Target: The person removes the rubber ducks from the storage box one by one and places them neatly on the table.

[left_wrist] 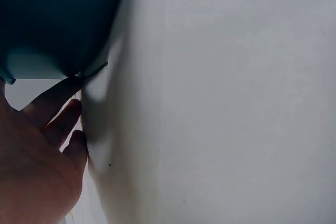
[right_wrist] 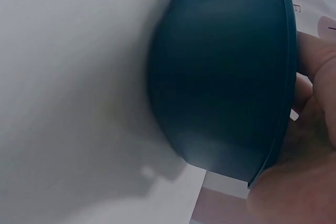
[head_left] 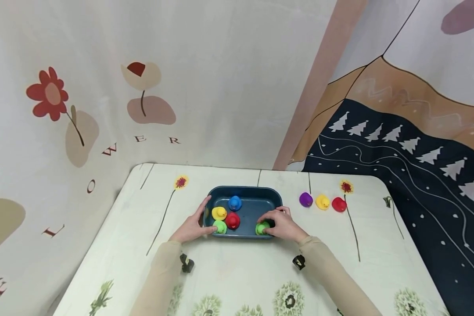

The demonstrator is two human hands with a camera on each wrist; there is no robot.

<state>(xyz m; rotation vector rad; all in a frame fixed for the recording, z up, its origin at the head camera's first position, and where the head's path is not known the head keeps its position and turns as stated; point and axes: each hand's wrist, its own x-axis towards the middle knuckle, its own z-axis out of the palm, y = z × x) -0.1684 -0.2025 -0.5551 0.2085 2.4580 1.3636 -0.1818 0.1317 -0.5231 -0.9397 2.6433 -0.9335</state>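
White flower-print tablecloth [head_left: 237, 267] at six o'clock. Red flower print [head_left: 52, 94] on pale wall cloth [head_left: 229, 87] at ten. White tree prints [head_left: 430, 156] on navy cloth [head_left: 418, 199] at three.

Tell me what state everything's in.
Tray: upright, part-filled.
Left fingers: touching tray.
Right fingers: pinching.
Right green duck: inside tray, pinched.
Left green duck: inside.
Blue duck: inside.
Yellow duck: inside.
Red duck: inside.
Purple duck: outside.
Other yellow duck: outside.
Other red duck: outside.

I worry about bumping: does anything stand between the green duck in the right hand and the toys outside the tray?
Yes, the tray's right wall, with the right hand over it; the held green duck is inside.
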